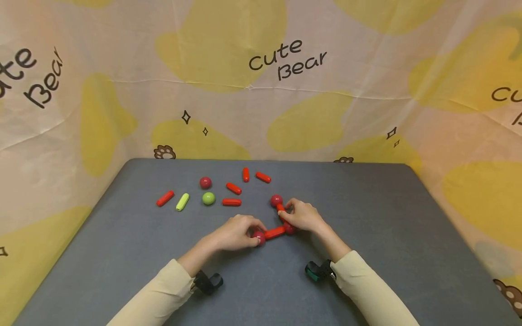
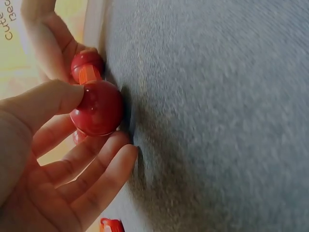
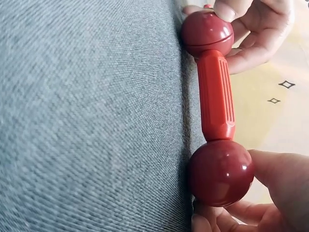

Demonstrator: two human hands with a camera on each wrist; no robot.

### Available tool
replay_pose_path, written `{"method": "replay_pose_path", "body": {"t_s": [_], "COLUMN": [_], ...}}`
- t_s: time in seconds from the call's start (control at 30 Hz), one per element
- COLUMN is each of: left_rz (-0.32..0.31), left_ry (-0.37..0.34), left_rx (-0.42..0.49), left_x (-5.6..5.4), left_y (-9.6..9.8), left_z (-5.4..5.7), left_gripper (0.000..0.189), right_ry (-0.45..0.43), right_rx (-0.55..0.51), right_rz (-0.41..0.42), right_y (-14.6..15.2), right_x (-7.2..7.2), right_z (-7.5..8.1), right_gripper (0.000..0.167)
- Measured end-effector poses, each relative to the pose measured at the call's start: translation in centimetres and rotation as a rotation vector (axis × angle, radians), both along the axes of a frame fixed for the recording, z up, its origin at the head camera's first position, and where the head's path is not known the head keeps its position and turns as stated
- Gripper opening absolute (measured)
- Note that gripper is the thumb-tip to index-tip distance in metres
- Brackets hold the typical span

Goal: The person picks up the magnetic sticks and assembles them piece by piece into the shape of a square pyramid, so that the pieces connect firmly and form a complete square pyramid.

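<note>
Dark red balls and red grooved rods are joined into a bent piece on the table. My left hand pinches the ball at its near left end, thumb on one side and fingers on the other. A red rod runs from there to the corner ball. My right hand grips the piece at this corner, its thumb against the ball in the right wrist view. From the corner a second rod leads to the far ball. My right fingers partly cover that rod.
Behind and left lie a loose dark red ball, a green ball, a light green rod and several red rods. The grey table meets a printed cloth at the back and sides.
</note>
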State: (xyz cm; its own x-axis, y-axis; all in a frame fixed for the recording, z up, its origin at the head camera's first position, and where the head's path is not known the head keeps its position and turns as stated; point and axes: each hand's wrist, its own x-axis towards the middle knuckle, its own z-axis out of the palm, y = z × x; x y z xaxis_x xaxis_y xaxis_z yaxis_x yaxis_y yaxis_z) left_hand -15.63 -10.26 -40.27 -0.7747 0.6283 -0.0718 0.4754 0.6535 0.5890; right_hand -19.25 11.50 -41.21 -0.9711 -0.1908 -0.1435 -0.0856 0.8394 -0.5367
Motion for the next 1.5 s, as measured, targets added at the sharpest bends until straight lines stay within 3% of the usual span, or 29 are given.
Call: {"method": "replay_pose_path", "body": {"t_s": [0.2,0.5,0.87,1.0,1.23,1.5], "left_rz": [0.028,0.078,0.093,0.17,0.379,0.446], "left_ry": [0.006,0.007,0.026,0.071,0.145,0.202], "left_rx": [0.032,0.072,0.132,0.202,0.287,0.212], "left_x": [-0.3,-0.5,-0.8,-1.7,-3.2,-4.1], "left_y": [-0.6,-0.8,-1.2,-1.9,-3.3,-3.6], "left_z": [-0.1,-0.3,-0.4,-0.1,-0.2,-1.0], "left_gripper": [0.023,0.023,0.023,0.023,0.026,0.031], "right_ry": [-0.003,-0.045,-0.039,-0.042,-0.049,-0.07], "right_rx": [-0.02,-0.085,-0.116,-0.125,-0.125,-0.136], "right_rz": [0.003,-0.07,-0.099,-0.095,-0.095,-0.096], "right_y": [0.0,0.2,0.4,0.4,0.5,0.5], "right_x": [0.4,0.8,1.2,1.2,1.3,1.3], "right_z": [-0.2,-0.5,-0.4,-0.3,-0.4,-0.4], "right_gripper": [0.032,0.032,0.03,0.03,0.031,0.032]}}
